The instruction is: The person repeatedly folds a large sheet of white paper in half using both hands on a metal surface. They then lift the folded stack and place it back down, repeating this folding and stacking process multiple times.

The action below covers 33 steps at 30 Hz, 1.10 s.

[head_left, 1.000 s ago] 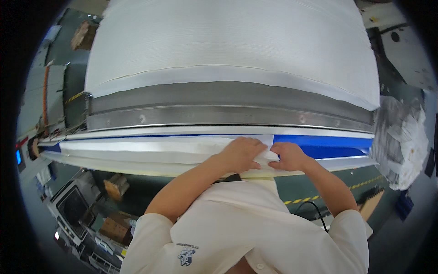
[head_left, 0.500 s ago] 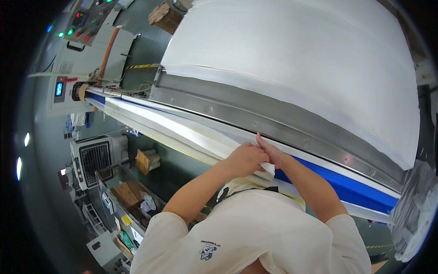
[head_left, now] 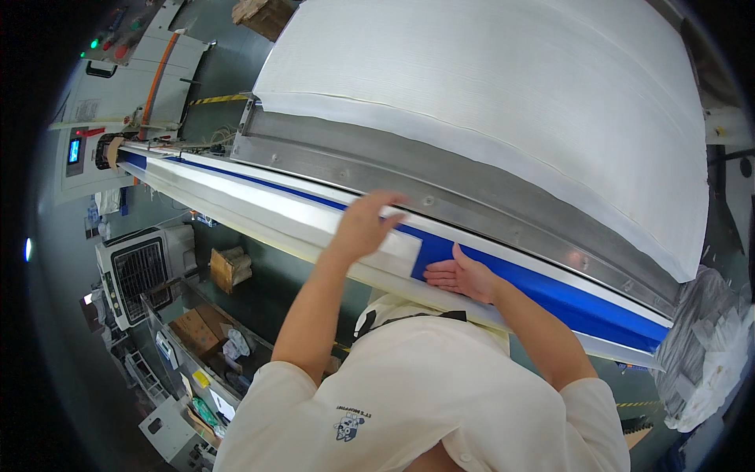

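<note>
The left hand [head_left: 366, 225], blurred and loosely open with thumb and fingers apart, hovers over or rests on (contact is hard to tell) the long flat strip of white cloth [head_left: 275, 204]. That strip lies lengthwise in a long, glossy blue trough [head_left: 543, 294], its squared end between the two hands. The right hand [head_left: 465, 277] is open, fingers straight and together, thumb raised, just beside that end and holding nothing. Beyond the trough runs a grey metal plate with rivets [head_left: 346, 169], below a broad white fabric sheet [head_left: 487, 102].
</note>
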### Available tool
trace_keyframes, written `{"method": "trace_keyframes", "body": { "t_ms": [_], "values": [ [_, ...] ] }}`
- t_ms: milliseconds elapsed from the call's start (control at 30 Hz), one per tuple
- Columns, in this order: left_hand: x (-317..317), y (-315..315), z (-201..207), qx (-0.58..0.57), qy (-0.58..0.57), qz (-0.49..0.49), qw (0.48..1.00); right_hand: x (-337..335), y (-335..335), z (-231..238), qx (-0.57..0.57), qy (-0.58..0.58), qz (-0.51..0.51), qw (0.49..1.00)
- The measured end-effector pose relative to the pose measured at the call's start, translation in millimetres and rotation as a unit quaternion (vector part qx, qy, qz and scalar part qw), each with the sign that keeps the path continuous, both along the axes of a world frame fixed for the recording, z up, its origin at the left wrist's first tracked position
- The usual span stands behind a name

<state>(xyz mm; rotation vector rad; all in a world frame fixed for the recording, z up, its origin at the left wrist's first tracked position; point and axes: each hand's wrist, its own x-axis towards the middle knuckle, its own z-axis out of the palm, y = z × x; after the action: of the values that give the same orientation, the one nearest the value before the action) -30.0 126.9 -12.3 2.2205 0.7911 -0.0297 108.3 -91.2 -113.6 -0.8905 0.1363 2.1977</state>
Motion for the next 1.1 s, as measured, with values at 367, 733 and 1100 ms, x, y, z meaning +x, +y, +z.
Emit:
{"method": "trace_keyframes", "body": {
  "t_ms": [367,733,1100],
  "values": [
    [-42.5,158.7,-63.3,0.282,-0.086,0.124,0.948,33.6,82.4,32.6,0.083,-0.373,0.078,0.921],
    [-41.2,210.5,-111.0,0.344,-0.156,0.195,0.905,18.2,406.9,68.3,0.338,-0.728,0.068,0.593],
    [-43.0,215.5,-105.8,0.322,-0.15,0.204,0.912,-9.1,522.1,54.4,0.339,-0.764,0.112,0.537]
  ]
}}
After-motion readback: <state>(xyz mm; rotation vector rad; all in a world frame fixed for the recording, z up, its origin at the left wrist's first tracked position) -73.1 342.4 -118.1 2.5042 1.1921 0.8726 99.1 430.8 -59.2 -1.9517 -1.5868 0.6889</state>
